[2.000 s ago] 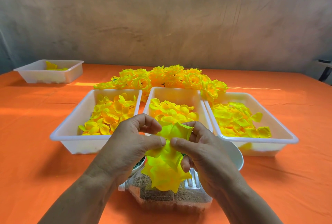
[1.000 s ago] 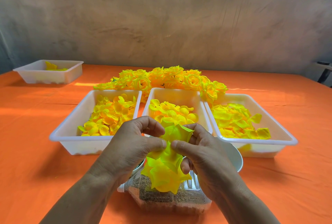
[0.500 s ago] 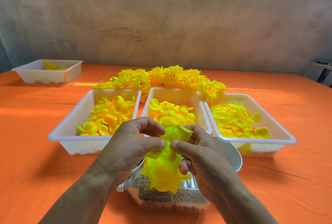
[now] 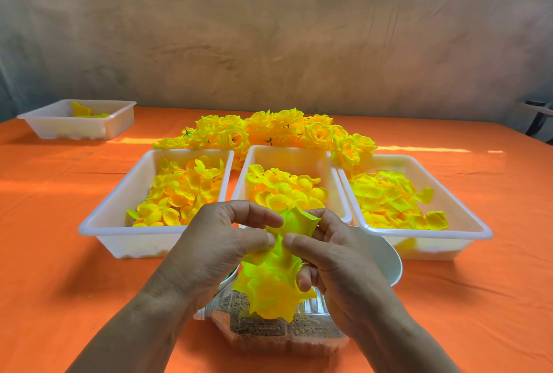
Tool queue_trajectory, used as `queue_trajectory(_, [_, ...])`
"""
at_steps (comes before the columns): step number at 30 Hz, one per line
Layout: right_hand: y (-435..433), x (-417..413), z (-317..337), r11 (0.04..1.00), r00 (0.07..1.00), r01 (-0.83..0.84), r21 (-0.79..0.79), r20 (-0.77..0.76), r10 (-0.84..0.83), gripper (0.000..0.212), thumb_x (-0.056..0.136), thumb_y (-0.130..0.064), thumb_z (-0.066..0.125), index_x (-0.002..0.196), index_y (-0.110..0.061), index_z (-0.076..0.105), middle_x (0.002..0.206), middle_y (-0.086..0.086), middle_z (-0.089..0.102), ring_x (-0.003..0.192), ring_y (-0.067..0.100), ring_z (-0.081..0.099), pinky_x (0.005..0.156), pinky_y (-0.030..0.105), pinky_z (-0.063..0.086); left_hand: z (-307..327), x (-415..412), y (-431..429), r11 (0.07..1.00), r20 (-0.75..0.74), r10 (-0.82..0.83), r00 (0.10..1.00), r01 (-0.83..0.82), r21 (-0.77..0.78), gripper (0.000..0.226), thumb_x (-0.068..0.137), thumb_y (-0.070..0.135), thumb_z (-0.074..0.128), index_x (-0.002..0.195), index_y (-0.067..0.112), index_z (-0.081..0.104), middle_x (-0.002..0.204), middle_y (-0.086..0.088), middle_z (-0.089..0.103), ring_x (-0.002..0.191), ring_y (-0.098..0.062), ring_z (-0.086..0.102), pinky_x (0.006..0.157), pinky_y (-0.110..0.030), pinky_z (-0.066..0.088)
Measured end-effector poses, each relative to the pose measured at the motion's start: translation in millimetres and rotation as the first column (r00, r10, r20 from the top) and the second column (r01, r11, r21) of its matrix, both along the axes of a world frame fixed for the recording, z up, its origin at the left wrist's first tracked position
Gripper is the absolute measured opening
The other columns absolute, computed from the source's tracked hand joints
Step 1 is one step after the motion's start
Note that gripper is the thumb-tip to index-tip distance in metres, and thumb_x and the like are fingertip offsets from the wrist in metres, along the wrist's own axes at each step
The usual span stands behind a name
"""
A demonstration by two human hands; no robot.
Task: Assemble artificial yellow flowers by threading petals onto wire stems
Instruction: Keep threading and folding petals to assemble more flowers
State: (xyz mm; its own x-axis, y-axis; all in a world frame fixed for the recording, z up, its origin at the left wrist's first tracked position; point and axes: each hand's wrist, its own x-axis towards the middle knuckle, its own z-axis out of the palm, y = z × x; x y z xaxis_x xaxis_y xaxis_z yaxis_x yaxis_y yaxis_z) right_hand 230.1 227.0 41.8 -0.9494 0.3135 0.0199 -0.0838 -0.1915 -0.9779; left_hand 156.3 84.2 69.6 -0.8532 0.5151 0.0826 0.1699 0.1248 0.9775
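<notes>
A stack of yellow fabric petals (image 4: 270, 288) is pinched between thumbs and forefingers of the left hand (image 4: 215, 250) and the right hand (image 4: 338, 262), both curled tightly on it, low in mid-view. Directly beneath, a clear plastic box (image 4: 284, 333) of brown grit is seen, with a white bowl (image 4: 387, 262) at three o'clock. From eleven to one o'clock, three petal-filled white trays (image 4: 291, 157) are ranged, with finished yellow flowers (image 4: 269, 130) piled beyond. A fourth tray (image 4: 48, 124) stands at ten o'clock on the orange cloth (image 4: 493, 297).
</notes>
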Motion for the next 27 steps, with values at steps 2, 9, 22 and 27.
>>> queue_trajectory(2, [0.6, -0.5, -1.1, 1.0, 1.0, 0.001, -0.003, 0.003, -0.001, 0.027, 0.085, 0.001, 0.065, 0.108, -0.012, 0.06, 0.088, 0.006, 0.07, 0.05, 0.013, 0.052, 0.039, 0.024, 0.04, -0.5, -0.8, 0.4, 1.0, 0.014, -0.005, 1.0, 0.005, -0.009, 0.03, 0.075, 0.001, 0.074, 0.077, 0.031, 0.079, 0.079, 0.006, 0.076, 0.062, -0.006, 0.065, 0.055, -0.012, 0.047])
queue_trajectory(9, [0.1, -0.8, -2.5, 1.0, 1.0, -0.008, -0.019, -0.005, 0.007, 0.028, 0.085, 0.003, 0.064, 0.108, -0.01, 0.058, 0.079, 0.0, 0.068, 0.053, 0.015, 0.051, 0.039, 0.024, 0.04, -1.4, -4.3, 0.2, 0.999, 0.053, -0.036, 0.998, 0.037, -0.013, 0.027, 0.075, 0.002, 0.076, 0.079, 0.029, 0.08, 0.083, -0.002, 0.077, 0.065, -0.01, 0.065, 0.058, -0.017, 0.05])
queue_trajectory(22, [-2.1, -2.0, -2.9, 0.999, 0.999, 0.031, -0.006, 0.011, -0.031, 0.031, 0.083, 0.002, 0.066, 0.105, -0.016, 0.055, 0.08, 0.007, 0.064, 0.038, 0.017, 0.043, 0.038, 0.024, 0.039, -3.3, -7.7, -1.5, 0.997, 0.123, -0.073, 0.99, 0.073, 0.008, 0.023, 0.065, 0.011, 0.078, 0.082, 0.026, 0.08, 0.082, -0.006, 0.077, 0.068, -0.014, 0.069, 0.063, -0.025, 0.055])
queue_trajectory(27, [-3.6, -3.8, -1.6, 0.995, 0.998, 0.056, 0.077, -0.022, -0.055, 0.041, 0.08, 0.0, 0.066, 0.106, -0.03, 0.057, 0.09, 0.02, 0.052, 0.039, 0.019, 0.045, 0.04, 0.026, 0.041, -4.0, -9.9, -0.8, 0.996, 0.147, -0.093, 0.985, 0.094, 0.004, 0.025, 0.06, 0.019, 0.073, 0.081, 0.029, 0.08, 0.078, 0.0, 0.076, 0.064, -0.006, 0.067, 0.06, -0.02, 0.051])
